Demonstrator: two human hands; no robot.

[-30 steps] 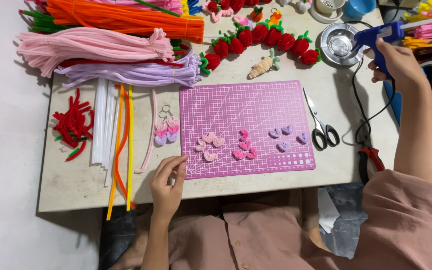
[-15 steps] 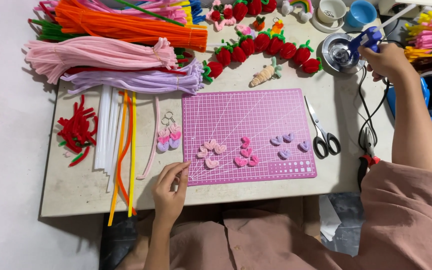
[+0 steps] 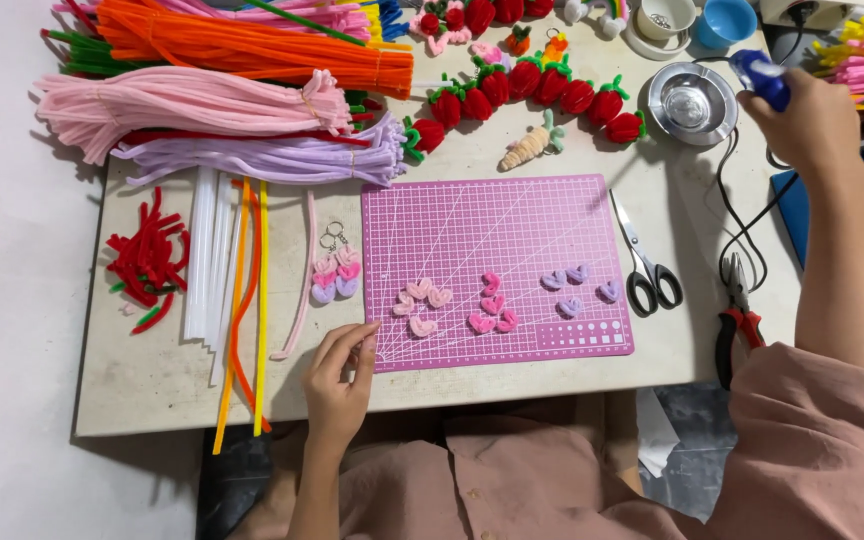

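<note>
The right hand (image 3: 802, 120) was wrapped around a blue glue gun (image 3: 760, 78), far back on the table (image 3: 152, 370) beside a shiny metal dish (image 3: 693, 102). The left hand (image 3: 337, 375) held nothing; its curled fingers touched the near corner of the pink cutting mat (image 3: 497, 230). Little fuzzy hearts (image 3: 492, 305) lay on the mat, with scissors (image 3: 644, 262) just beside it.

Beige table (image 3: 512, 375): pink cutting mat (image 3: 497, 265), scissors (image 3: 644, 262), pliers (image 3: 734, 320).

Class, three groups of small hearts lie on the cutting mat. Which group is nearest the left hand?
The pale pink hearts, at the mat's left end beside the left hand; the bright pink and purple groups lie further right.
</note>
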